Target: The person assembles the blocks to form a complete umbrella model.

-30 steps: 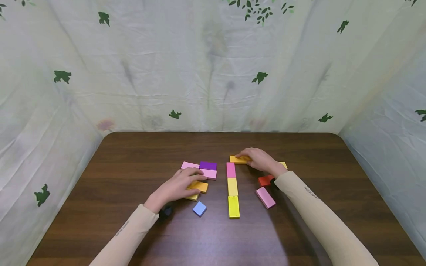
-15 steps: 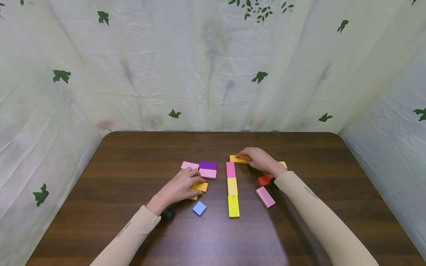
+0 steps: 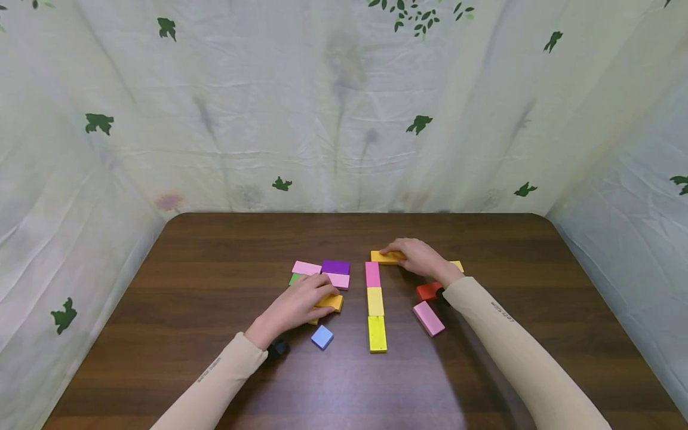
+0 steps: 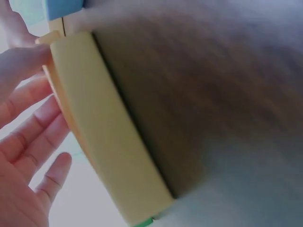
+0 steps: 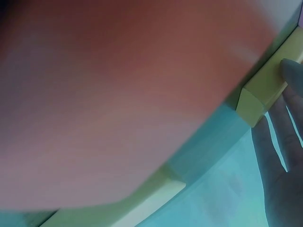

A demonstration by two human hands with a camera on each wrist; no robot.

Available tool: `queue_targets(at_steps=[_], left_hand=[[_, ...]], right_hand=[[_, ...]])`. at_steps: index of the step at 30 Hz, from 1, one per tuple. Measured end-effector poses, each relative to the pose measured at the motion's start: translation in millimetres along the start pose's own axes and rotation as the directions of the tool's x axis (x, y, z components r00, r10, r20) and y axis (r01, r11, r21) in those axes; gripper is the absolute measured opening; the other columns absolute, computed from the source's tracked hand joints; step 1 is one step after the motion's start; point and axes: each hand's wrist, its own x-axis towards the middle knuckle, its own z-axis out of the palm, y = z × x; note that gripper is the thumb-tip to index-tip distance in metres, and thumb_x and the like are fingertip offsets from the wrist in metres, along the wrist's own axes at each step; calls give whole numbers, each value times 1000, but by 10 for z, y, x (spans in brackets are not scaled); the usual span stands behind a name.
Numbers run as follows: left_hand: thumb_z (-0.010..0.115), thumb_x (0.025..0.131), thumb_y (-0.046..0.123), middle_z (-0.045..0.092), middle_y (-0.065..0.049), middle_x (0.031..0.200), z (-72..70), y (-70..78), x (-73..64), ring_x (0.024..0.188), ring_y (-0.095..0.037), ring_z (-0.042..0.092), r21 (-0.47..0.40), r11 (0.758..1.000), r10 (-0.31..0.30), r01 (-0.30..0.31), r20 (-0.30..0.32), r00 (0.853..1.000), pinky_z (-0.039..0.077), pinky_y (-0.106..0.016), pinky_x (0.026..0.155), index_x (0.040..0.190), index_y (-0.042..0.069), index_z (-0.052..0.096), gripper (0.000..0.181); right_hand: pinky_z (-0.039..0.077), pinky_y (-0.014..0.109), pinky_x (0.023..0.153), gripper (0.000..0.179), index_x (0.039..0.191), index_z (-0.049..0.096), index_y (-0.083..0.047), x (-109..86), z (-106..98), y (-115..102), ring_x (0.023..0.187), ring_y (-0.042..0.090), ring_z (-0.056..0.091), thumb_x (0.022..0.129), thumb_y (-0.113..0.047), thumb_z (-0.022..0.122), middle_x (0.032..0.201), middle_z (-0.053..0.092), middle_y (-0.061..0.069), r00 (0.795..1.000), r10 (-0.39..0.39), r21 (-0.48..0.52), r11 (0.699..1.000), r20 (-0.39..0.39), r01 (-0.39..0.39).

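My left hand (image 3: pixel 298 303) pinches an orange block (image 3: pixel 334 303), left of the middle of the table. In the left wrist view, a pale yellow block (image 4: pixel 109 127) stands large in front of my fingers and hides most of the orange one. At the far end of a column of blocks, my right hand (image 3: pixel 421 260) holds another orange block (image 3: pixel 384 258) lying crosswise. The right wrist view shows the thumb (image 5: pixel 293 73) against that block's near side, fingers behind it. A pink block (image 3: pixel 372 275), a pale yellow block (image 3: pixel 375 301) and a bright yellow block (image 3: pixel 377 334) form the column.
Beyond my left hand lie a purple block (image 3: pixel 335 267), two pink blocks and a green block (image 3: pixel 294 279). A blue block (image 3: pixel 322 337) lies nearer. Under my right forearm are a red block (image 3: pixel 428 291) and a pink block (image 3: pixel 429 319). Patterned cloth (image 3: pixel 344 107) encloses the table.
My left hand has moved slightly to the right, and the orange block has shifted right with it, uncovering the green block. My right hand stays in place on its block.
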Motion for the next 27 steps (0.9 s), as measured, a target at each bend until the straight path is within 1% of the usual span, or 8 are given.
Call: queue_targets(at_steps=[4,8,11,13,15,19,23,27], left_hand=[[73,86,27,55,3,96,-22,30,47,81,-12,49,-8,1000,23,-24,-21,1000,44,-28,75,108,11,69,28],[72,87,27,53,3,94,-43,61,81,76,-10,48,-33,999,18,-19,-29,999,45,-24,69,109,10,67,27],[72,87,25,53,2,94,-53,83,97,75,-9,48,-63,998,14,-16,-33,999,46,-21,67,110,9,67,28],[71,88,24,54,1,96,-53,93,102,77,-9,49,-79,997,19,-22,-42,999,47,-21,70,111,8,66,28],[71,88,23,56,0,100,-50,99,103,82,-11,52,-83,996,27,-32,-54,998,49,-22,75,112,7,66,29],[70,89,22,61,-4,106,-45,103,113,92,-15,55,-87,995,44,-52,-82,996,49,-27,83,114,4,65,31],[70,89,21,62,-5,105,-52,97,138,95,-16,56,-86,994,59,-69,-114,992,49,-28,85,115,3,65,32],[72,87,19,63,-6,104,-67,62,172,95,-18,57,-59,994,82,-93,-169,982,49,-29,85,113,1,66,32]], right_hand=[[41,43,100,41,122,66,-10,-4,5,5,112,26,55,86,8,60,119,63,6,1000,-8,-6,1000,-6,8],[41,43,99,41,122,66,-10,-5,7,7,112,26,56,86,8,60,118,63,6,1000,-14,-9,1000,-10,14],[41,43,99,42,122,66,-10,-1,11,10,112,26,56,86,8,60,118,63,6,1000,-9,-6,1000,-7,9],[41,43,99,42,123,66,-11,2,13,11,112,26,56,86,8,59,119,63,6,1000,-1,-3,1000,-4,1],[41,44,99,42,123,66,-11,5,14,11,112,26,55,86,8,59,119,63,6,1000,8,1,1000,-1,-8],[41,44,100,42,123,66,-11,1,10,9,113,27,55,86,8,60,120,62,6,1000,18,3,1000,1,-18],[41,44,99,42,123,66,-11,-2,12,7,112,26,55,86,8,60,119,62,7,1000,11,2,1000,-3,-11],[42,43,99,42,123,66,-11,-1,18,7,112,26,56,86,7,60,119,63,6,1000,8,3,1000,-6,-8]])
